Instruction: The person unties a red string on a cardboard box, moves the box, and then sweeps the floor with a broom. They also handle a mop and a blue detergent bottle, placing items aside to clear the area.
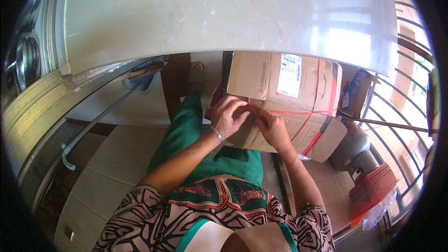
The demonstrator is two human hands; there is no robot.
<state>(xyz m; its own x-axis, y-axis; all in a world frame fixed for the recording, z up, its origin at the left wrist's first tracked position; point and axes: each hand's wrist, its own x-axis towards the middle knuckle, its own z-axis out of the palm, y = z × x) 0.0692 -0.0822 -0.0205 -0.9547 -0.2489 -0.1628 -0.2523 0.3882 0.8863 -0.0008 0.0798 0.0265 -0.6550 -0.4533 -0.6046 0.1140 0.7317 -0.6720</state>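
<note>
A cardboard carton with a white printed label stands in front of me, its near flaps partly raised. Red string runs across the carton and crosses itself near its far-right side. At the carton's near-left edge, my left hand, wearing a silver bracelet, has its curled fingertips at the string. My right hand pinches the same string just beside it, over the carton's edge. The exact grip of the left fingertips is blurred.
A pale marble-look tabletop overhangs the carton's far side. A grey gas cylinder and a red plastic basket stand to the right, by window bars. A long-handled dustpan leans at left.
</note>
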